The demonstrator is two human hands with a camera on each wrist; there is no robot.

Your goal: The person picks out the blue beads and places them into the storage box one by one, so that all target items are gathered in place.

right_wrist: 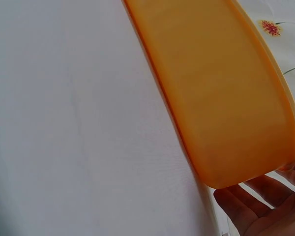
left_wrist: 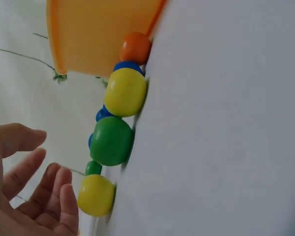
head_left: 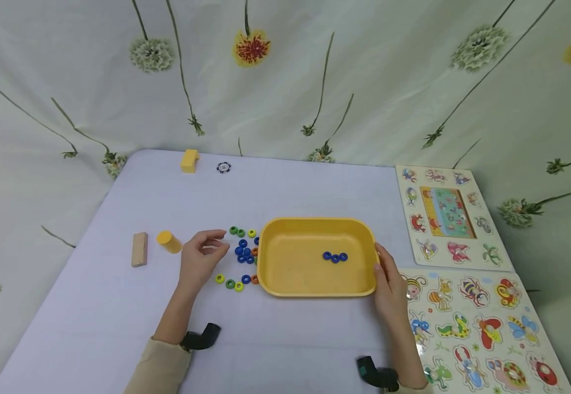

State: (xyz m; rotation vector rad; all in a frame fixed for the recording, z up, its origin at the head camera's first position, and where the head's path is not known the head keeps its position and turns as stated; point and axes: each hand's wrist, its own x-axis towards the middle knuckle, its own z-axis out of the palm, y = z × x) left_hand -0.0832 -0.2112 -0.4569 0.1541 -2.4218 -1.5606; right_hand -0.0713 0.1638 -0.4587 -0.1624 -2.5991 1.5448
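Note:
A yellow plastic tray (head_left: 292, 273) sits on the table with three blue beads (head_left: 335, 258) inside. My right hand (head_left: 391, 284) grips the tray's right end, thumb at the rim and fingers along the outer wall. In the right wrist view the fingers (right_wrist: 236, 206) lie against the tray's end. My left hand (head_left: 204, 260) is left of a loose group of beads (head_left: 243, 251) in blue, green, yellow and orange, its fingers loosely bent with nothing between them. In the left wrist view a yellow bead (left_wrist: 96, 195) is right beside the fingertips. Some beads lie against the tray's left wall.
A yellow cylinder (head_left: 169, 241) and a wooden block (head_left: 140, 249) are left of my left hand. Toward the back are a yellow arch-shaped block (head_left: 189, 161) and a poker chip (head_left: 223, 167). Two picture puzzle boards, one with sea animals (head_left: 455, 251) and one with insects (head_left: 477, 339), cover the right side.

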